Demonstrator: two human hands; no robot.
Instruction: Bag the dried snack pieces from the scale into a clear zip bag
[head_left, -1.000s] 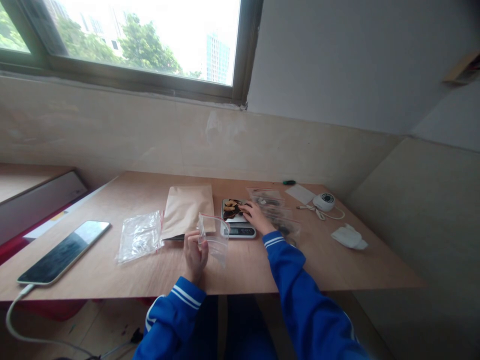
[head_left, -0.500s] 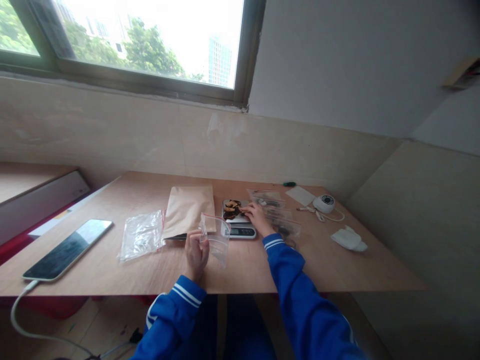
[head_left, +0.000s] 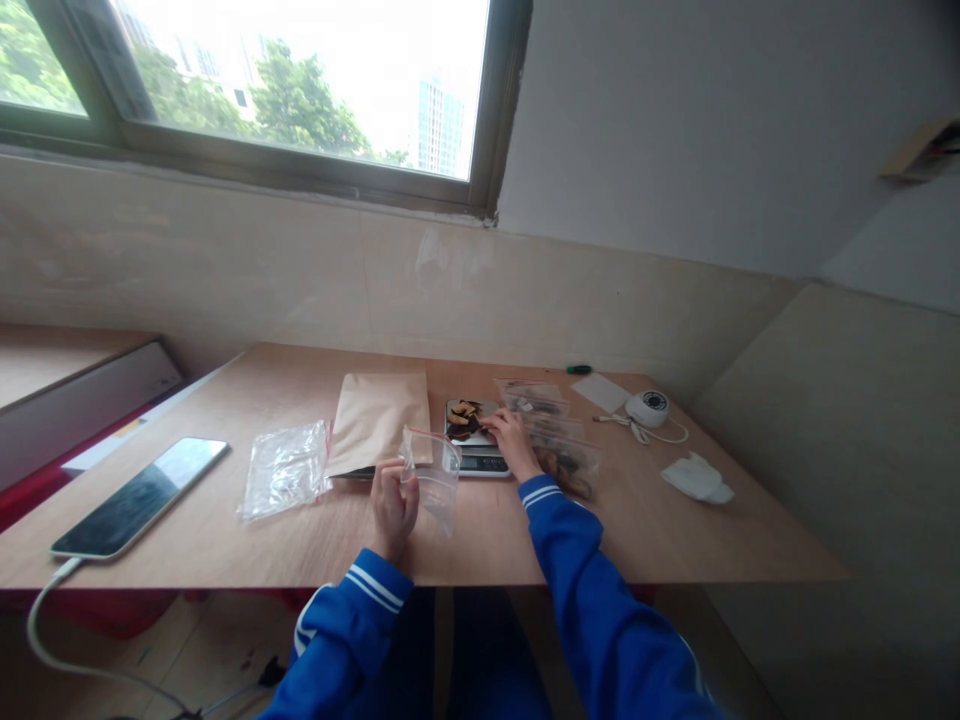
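My left hand [head_left: 394, 508] is closed on the edge of a clear zip bag [head_left: 437, 482], which hangs upright over the table in front of the scale. Dried dark-edged tan slices [head_left: 465, 416] lie in a small heap on the plate of a white kitchen scale [head_left: 484, 463]. At the right side of that heap, my right hand [head_left: 514, 440] has its fingertips pinched together on a dried slice; the fingers partly hide it. Right beside this wrist lie several filled zip bags [head_left: 574, 470], the nearest holding similar brown pieces.
A brown paper pouch [head_left: 382, 415] lies left of the scale, with a stack of clear bags [head_left: 285, 470] beside it. Farther left is a phone [head_left: 142, 500] on a cable. To the right are a small white fan-like device [head_left: 648, 407] and a crumpled tissue [head_left: 697, 480].
My right hand and forearm have shifted slightly left, baring more of the nearest filled bag. My left hand holds the clear bag in nearly the same place.
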